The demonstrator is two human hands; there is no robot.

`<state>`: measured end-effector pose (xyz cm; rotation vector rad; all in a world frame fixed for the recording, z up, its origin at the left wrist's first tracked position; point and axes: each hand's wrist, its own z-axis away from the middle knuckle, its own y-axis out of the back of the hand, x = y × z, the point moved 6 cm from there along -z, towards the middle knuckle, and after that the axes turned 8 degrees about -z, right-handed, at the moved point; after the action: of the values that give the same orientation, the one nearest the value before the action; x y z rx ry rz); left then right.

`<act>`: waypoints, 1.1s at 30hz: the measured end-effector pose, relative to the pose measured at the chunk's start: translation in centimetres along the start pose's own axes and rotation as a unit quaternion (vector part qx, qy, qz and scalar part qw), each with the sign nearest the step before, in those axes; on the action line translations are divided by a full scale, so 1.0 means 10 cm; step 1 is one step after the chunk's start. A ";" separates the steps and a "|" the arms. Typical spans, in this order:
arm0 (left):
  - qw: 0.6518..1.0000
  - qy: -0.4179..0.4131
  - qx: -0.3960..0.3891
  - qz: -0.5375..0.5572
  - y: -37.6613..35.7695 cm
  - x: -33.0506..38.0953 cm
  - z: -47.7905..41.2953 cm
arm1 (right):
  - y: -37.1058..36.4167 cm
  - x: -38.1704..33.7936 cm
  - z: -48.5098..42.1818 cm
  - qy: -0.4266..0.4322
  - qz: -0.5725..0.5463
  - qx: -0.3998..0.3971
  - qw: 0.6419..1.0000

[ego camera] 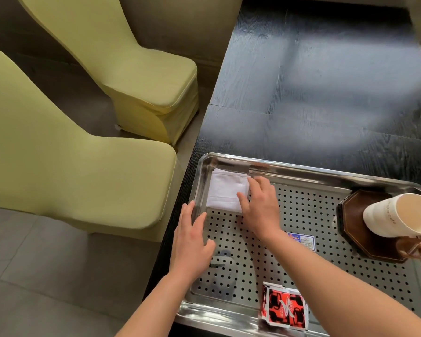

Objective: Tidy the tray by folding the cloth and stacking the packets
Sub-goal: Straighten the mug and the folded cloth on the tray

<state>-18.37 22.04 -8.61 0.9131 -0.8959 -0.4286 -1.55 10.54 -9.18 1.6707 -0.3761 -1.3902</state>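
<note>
Two bare hands work at the far left corner of the tray (301, 167). The right hand (259, 205) is flat with straight fingers, and its tips press the right edge of the cloth (225, 192) rather than gripping it. The left hand (192, 242) is spread and relaxed and holds nothing. It sits over the tray's left rim, just beside the cloth; whether it touches the metal cannot be told.

The cloth is white, already a small layered square tucked against the corner walls. It looks soft, light and limp, so the folds will likely loosen unless flattened with the palm. Corners or a folded edge are the best places to pinch it.

The red and black packets (283, 308) lie at the near rim, apparently overlapping. A blue packet (301, 240) lies well apart, mid-tray, partly hidden by the right forearm. All are thin, flat, glossy sachets with crimped borders. They are probably slippery on steel, and easiest to lift by pinching an edge.

The tray is polished metal with a perforated floor, raised rim and rounded corners. On its right side a paper cup (387, 215) tilts on an eight-sided brown stand (355, 210). The table (301, 93) is black with open wood grain, and the chairs (71, 154) wear smooth yellow-green covers
</note>
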 end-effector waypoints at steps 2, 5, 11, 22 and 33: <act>1.000 0.002 -0.001 -0.001 0.00 0.00 0.00 | -0.04 0.09 0.00 -0.118 -0.045 -0.010 0.992; 1.000 0.002 -0.002 0.003 0.00 0.00 0.00 | -0.15 0.17 0.03 -0.242 -0.092 -0.033 0.965; 1.000 -0.002 -0.006 0.013 0.01 -0.01 0.00 | -0.19 0.17 -0.05 -0.266 -0.094 -0.030 0.959; 1.000 -0.005 -0.002 0.013 0.00 -0.02 -0.01 | -0.04 0.08 -0.15 -0.163 -0.054 0.002 0.985; 1.000 -0.006 -0.001 -0.004 -0.01 -0.03 -0.02 | -0.68 -0.22 -0.12 0.163 0.242 -0.235 0.927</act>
<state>-18.36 22.31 -8.92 0.9133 -0.9027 -0.4425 -3.22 16.32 -13.16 1.2627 -0.2171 -0.7415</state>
